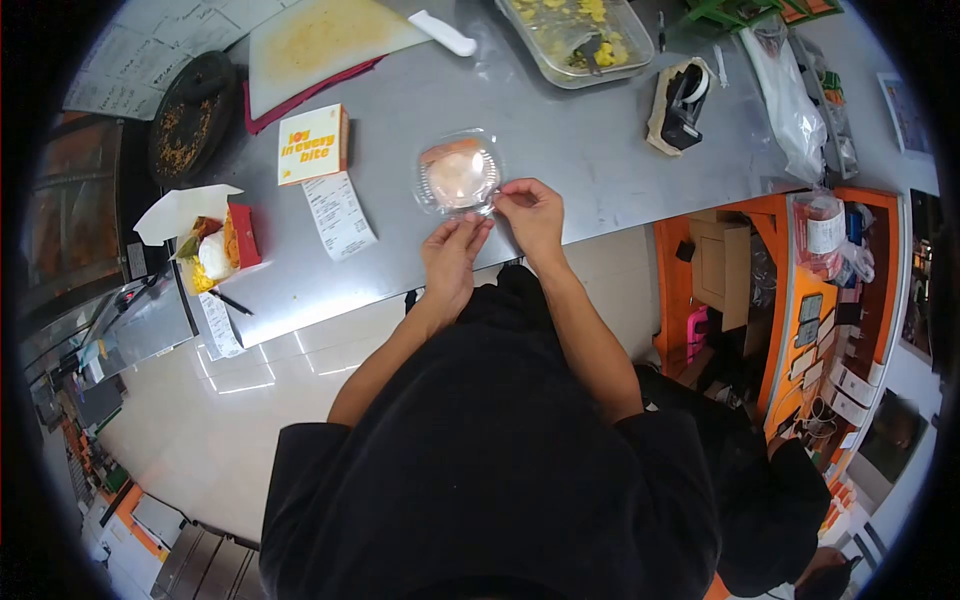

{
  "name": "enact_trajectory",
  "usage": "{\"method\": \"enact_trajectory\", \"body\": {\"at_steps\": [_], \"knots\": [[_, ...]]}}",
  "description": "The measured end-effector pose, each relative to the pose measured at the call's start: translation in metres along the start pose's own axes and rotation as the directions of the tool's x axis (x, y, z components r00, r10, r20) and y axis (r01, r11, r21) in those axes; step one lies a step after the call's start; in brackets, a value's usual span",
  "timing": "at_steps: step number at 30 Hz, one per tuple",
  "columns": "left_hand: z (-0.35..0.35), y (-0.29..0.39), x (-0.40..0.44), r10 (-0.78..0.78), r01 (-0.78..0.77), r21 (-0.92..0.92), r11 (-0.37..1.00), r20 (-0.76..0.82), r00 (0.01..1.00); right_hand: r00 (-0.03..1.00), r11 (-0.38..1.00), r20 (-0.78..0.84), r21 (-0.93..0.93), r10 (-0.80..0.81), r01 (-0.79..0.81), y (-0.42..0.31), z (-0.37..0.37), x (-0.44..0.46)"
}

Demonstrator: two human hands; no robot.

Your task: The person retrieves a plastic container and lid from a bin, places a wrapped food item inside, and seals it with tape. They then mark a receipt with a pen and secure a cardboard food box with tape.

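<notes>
A clear round plastic clamshell container (428,192) sits on the steel table in front of me. Through its lid shows a pale, round food item (458,175) with an orange-brown edge; glare hides its exact kind. My left hand (453,262) has its fingers closed at the near edge of the container. At the near right corner, my right hand (534,214) pinches the rim between thumb and fingers.
Left of the container are a closed yellow-and-white box (308,146), a receipt (340,215) and an open food box (240,235). Behind stand a cutting board (320,50), a knife (445,34) and a tray (560,72). A tape dispenser (682,110) is right. Another person (770,510) is behind me.
</notes>
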State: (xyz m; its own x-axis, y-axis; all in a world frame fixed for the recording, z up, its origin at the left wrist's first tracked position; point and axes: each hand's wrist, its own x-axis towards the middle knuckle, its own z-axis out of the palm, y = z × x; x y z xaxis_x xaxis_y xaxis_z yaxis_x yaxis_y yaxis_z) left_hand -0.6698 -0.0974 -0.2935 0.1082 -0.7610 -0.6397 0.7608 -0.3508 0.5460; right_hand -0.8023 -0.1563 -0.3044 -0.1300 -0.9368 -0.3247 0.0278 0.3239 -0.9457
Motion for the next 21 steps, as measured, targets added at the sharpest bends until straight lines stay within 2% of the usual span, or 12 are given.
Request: {"method": "enact_trajectory", "body": {"at_steps": [3, 4, 5, 6, 8, 11, 12, 13, 14, 16, 20, 21], "knots": [[0.006, -0.015, 0.005, 0.091, -0.092, -0.008, 0.996, -0.056, 0.994, 0.993, 0.993, 0.020, -0.015, -0.113, 0.113, -0.015, -0.038, 0.017], [0.009, -0.021, 0.006, 0.079, -0.080, -0.016, 0.997, -0.045, 0.996, 0.943, 0.946, -0.087, -0.091, -0.320, 0.312, -0.011, -0.066, 0.034], [0.008, -0.026, 0.006, 0.131, -0.132, -0.006, 0.991, -0.072, 0.989, 0.863, 0.907, -0.287, -0.199, -0.415, 0.370, -0.025, -0.095, 0.047], [0.006, -0.029, 0.007, 0.187, -0.187, 0.009, 0.982, -0.104, 0.977, 0.733, 0.863, -0.457, -0.310, -0.503, 0.399, -0.043, -0.124, 0.059], [0.005, -0.034, 0.011, 0.223, -0.222, 0.014, 0.975, -0.109, 0.969, 0.505, 0.786, -0.623, -0.579, -0.598, 0.218, -0.064, -0.182, 0.090], [0.012, -0.038, 0.012, 0.281, -0.281, 0.018, 0.959, -0.111, 0.953, 0.537, 0.801, -0.629, -0.575, -0.562, 0.166, -0.070, -0.236, 0.140], [0.014, -0.040, 0.009, 0.297, -0.297, 0.016, 0.955, -0.110, 0.949, 0.764, 0.941, -0.577, -0.318, -0.288, 0.114, -0.083, -0.242, 0.144], [0.015, -0.041, 0.009, 0.301, -0.301, 0.017, 0.953, -0.111, 0.947, 0.912, 0.998, -0.410, -0.057, -0.009, -0.016, -0.098, -0.243, 0.145], [0.016, -0.041, 0.011, 0.318, -0.317, 0.026, 0.948, -0.106, 0.942, 0.913, 0.998, -0.407, -0.054, -0.010, -0.013, -0.105, -0.243, 0.146], [0.016, -0.042, 0.012, 0.338, -0.336, 0.037, 0.941, -0.102, 0.936, 0.935, 0.994, -0.337, 0.027, 0.107, -0.105, -0.114, -0.239, 0.147], [0.016, -0.043, 0.013, 0.340, -0.338, 0.040, 0.940, -0.088, 0.936, 0.941, 0.989, -0.313, 0.114, 0.128, -0.097, -0.114, -0.234, 0.150], [0.016, -0.043, 0.013, 0.343, -0.341, 0.039, 0.939, -0.092, 0.935, 0.947, 0.973, -0.304, 0.226, 0.109, -0.039, -0.111, -0.233, 0.149]]}}
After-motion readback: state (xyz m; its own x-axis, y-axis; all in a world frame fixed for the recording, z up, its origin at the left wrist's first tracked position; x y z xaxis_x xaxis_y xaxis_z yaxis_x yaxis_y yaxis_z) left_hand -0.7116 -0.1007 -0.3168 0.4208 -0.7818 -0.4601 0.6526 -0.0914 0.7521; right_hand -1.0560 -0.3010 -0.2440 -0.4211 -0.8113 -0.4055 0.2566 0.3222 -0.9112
